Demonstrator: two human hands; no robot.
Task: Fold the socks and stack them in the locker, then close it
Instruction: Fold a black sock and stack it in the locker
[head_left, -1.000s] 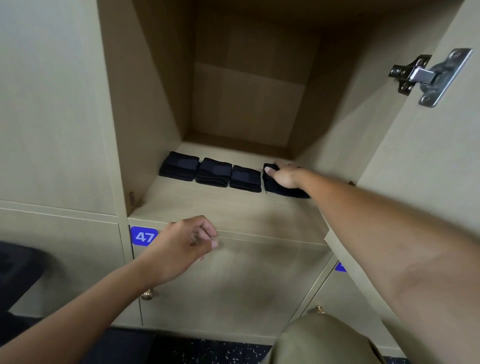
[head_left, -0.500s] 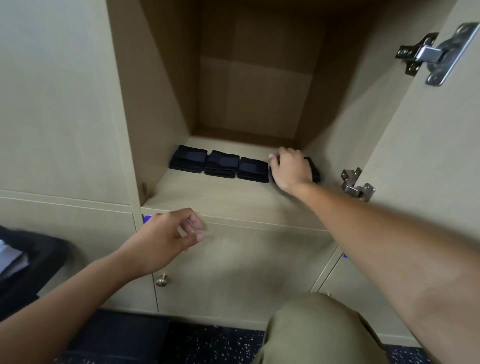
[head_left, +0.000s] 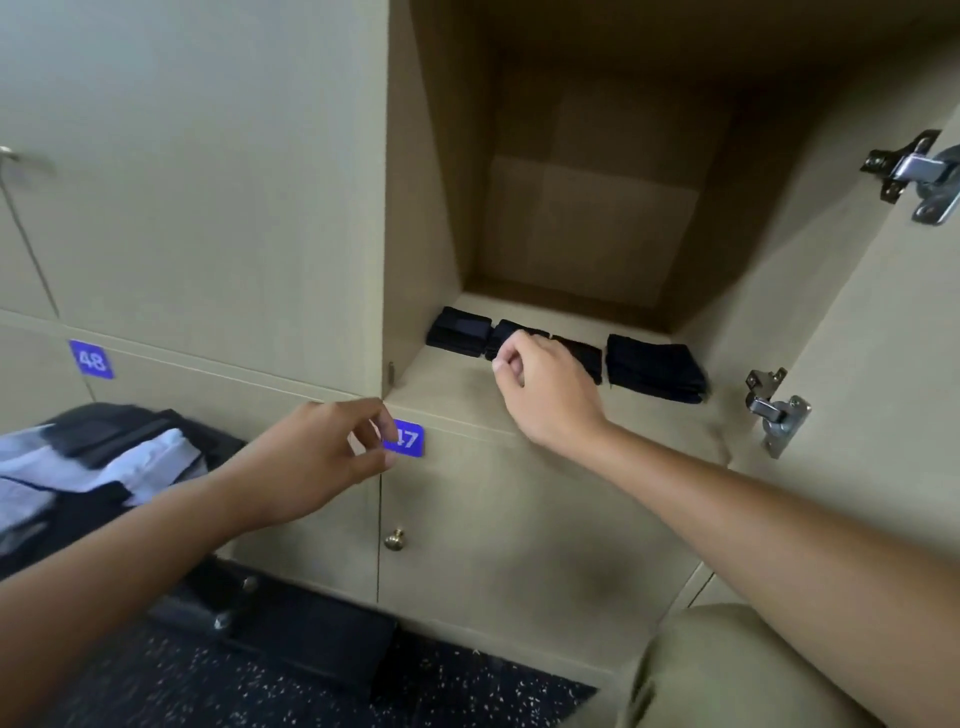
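Head view: four folded black socks (head_left: 654, 371) lie in a row on the floor of the open locker (head_left: 426, 218); the right hand (head_left: 550, 389) hovers over the middle ones, grip loosely curled, pinching nothing visible; the left hand (head_left: 311, 462) hangs before label 47 (head_left: 408, 440), grip relaxed, empty.

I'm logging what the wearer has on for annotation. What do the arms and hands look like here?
Both forearms are bare to the frame edge: no sleeves show. The left hand and right hand wear no gloves, and no rings, watch or bands are visible. Fingernails look short and unpainted.
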